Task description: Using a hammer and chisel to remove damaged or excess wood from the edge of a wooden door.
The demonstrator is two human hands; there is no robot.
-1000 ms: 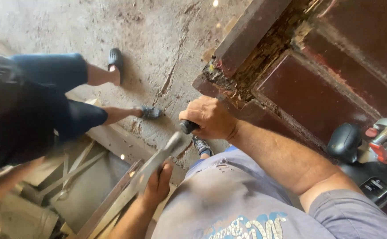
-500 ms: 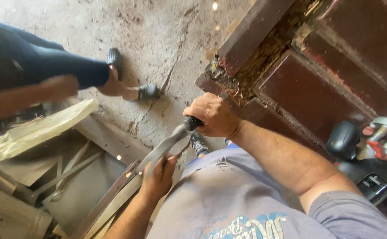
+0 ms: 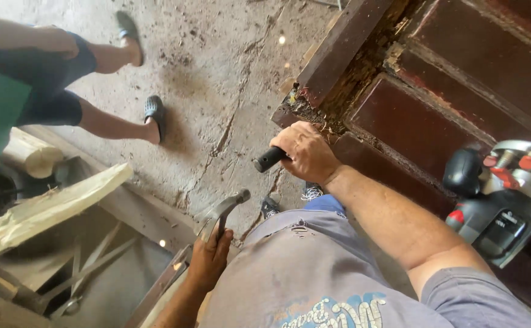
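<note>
My right hand (image 3: 307,152) is closed around a black-handled tool (image 3: 270,159), its working end hidden under my palm. The hand rests at the rotted, crumbling lower corner (image 3: 314,109) of a dark red panelled wooden door (image 3: 411,115) lying on the floor. My left hand (image 3: 209,258) grips a metal hammer (image 3: 223,209) just below its head, held low in front of my grey shirt. The hammer head is about a hand's width left of and below the black handle, not touching it.
Another person in dark shorts and black sandals (image 3: 155,115) stands at the upper left on the cracked concrete floor (image 3: 217,73). A pale wooden plank (image 3: 47,209) crosses the lower left above metal frames. A grey power tool with red knobs (image 3: 502,200) sits at the right.
The hammer in my left hand has dropped away from the black handle it was touching. The other person has stepped away to the left, and the pale plank now lies lower.
</note>
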